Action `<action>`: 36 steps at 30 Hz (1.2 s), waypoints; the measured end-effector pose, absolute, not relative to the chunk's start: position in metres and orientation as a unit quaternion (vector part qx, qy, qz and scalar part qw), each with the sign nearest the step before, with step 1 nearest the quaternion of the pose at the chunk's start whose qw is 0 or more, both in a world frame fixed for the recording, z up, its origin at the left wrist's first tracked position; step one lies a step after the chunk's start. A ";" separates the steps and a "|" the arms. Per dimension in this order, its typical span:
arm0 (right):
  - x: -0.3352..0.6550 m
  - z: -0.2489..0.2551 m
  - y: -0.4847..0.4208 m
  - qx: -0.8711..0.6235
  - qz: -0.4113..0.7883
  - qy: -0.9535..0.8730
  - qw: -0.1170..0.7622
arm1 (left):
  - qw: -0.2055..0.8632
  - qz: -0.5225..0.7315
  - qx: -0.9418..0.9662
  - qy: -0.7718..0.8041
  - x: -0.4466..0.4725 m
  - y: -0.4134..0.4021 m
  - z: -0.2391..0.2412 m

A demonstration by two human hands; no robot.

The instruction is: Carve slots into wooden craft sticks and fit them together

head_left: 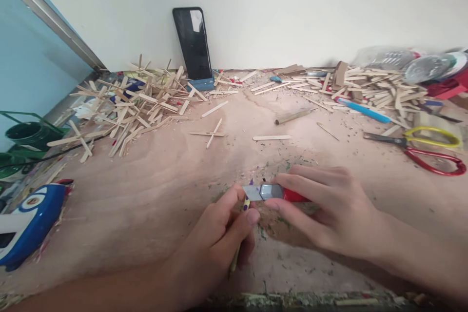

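Note:
In front of me my left hand [215,229] pinches a thin yellowish stick with purple spots [246,203], its lower end showing below the palm. My right hand [332,209] grips a red utility knife [271,191] with its blade out, pointing left. The blade lies across the upper end of the stick, close to my left index finger. Small purple and green shavings [262,234] are scattered on the wooden tabletop [153,214] around both hands.
A phone [193,41] leans upright at the back wall. Heaps of craft sticks [141,107] lie left and right. Scissors [413,144], a blue pen-like tool [365,109] and plastic bottles [427,68] are at right. A blue-and-white device [34,222] sits at left.

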State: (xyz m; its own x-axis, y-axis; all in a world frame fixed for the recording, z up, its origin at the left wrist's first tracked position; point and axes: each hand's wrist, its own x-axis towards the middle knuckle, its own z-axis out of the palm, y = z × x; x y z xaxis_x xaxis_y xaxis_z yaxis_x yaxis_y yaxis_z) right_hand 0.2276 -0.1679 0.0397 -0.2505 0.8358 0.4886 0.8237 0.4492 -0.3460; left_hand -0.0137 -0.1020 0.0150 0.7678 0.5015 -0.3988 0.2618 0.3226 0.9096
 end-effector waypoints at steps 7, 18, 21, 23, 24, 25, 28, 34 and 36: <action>0.226 0.034 -0.169 -0.520 0.035 -0.798 0.304 | 0.747 0.074 0.573 0.328 -0.015 -0.102 0.016; 0.225 0.033 -0.168 -0.517 0.039 -0.798 0.306 | 0.738 0.078 0.588 0.322 -0.015 -0.102 0.014; 0.225 0.032 -0.168 -0.518 0.037 -0.798 0.306 | 0.737 0.074 0.590 0.321 -0.014 -0.101 0.016; 0.224 0.032 -0.168 -0.519 0.031 -0.798 0.305 | 0.734 0.070 0.593 0.323 -0.014 -0.101 0.017; 0.224 0.032 -0.168 -0.520 0.027 -0.797 0.305 | 0.731 0.069 0.597 0.323 -0.014 -0.101 0.018; 0.224 0.033 -0.168 -0.522 0.024 -0.797 0.304 | 0.727 0.070 0.600 0.325 -0.014 -0.101 0.018; 0.224 0.033 -0.169 -0.526 0.019 -0.796 0.299 | 0.719 0.073 0.609 0.326 -0.014 -0.101 0.018; 0.223 0.034 -0.169 -0.532 0.011 -0.795 0.290 | 0.719 0.074 0.605 0.333 -0.014 -0.103 0.017; 0.223 0.035 -0.169 -0.532 0.010 -0.795 0.290 | 0.720 0.073 0.604 0.333 -0.015 -0.103 0.016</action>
